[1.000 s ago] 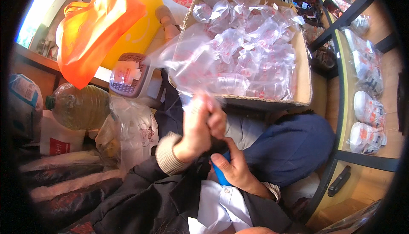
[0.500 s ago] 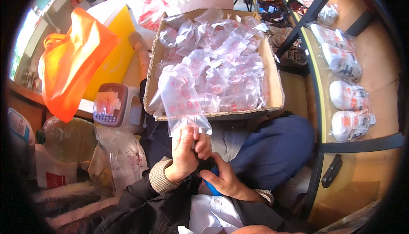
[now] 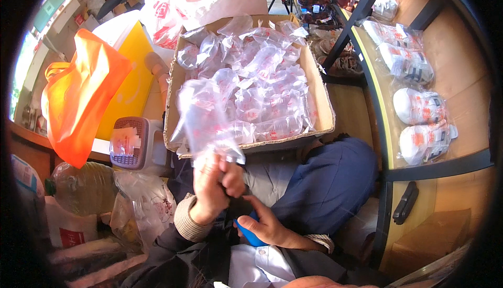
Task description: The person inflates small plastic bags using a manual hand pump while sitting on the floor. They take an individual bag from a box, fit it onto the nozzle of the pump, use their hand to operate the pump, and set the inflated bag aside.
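My left hand [image 3: 214, 183] is closed on the near end of a clear plastic bag [image 3: 201, 112] with faint red print. The bag is smeared by motion and stretches away from the fingers over the near left corner of a cardboard box [image 3: 326, 96]. Inside the box lie many clear plastic bags [image 3: 257, 96] with red print, heaped loosely. Close to my lap, my right hand [image 3: 268, 226] is curled around a smooth blue object [image 3: 248, 232]. A dark part shows between the two hands, but its kind and what it belongs to are hidden.
An orange bag [image 3: 89, 94] leans by a yellow panel [image 3: 126, 89] on the left. Below them are a purple-lidded container [image 3: 128, 144] and a large plastic bottle [image 3: 84, 187]. On the right, wrapped white shoes [image 3: 419, 104] stand on a shelf. My bent knee [image 3: 340, 178] sits before the box.
The view has shifted slightly, so the box appears further left. The bag in my left hand is now blurred by motion. My right hand keeps its hold, with more of the blue object visible.
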The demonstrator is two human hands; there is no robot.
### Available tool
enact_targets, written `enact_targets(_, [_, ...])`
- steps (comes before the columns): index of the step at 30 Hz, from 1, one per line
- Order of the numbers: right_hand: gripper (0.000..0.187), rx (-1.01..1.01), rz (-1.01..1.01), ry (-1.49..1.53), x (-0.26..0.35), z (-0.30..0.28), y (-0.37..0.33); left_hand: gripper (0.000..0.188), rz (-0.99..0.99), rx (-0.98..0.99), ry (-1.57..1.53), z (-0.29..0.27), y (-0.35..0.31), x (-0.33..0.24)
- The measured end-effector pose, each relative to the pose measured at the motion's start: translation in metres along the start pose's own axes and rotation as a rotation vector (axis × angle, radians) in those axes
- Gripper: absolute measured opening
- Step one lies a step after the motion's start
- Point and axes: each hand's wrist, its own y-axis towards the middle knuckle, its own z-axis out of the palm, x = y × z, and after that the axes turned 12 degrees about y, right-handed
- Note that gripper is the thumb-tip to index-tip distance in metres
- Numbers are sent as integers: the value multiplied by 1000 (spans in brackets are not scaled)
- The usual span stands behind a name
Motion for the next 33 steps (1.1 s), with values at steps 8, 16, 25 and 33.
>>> enact_targets(8, [41,-45,-208,-208,0,-11,-1,33,119,70,346,6,15,-7])
enact_targets(16, [33,-9,-127,-72,-2,-10,-1,24,822,-289,1491,-14,74,-101])
enact_targets(25, [31,-5,-136,-58,-4,-2,4,26,443,-185,2235,-74,163,-116])
enact_targets(33, [28,-56,-138,-25,-2,-8,2,36,566,-380,2026,-95,162,-125])
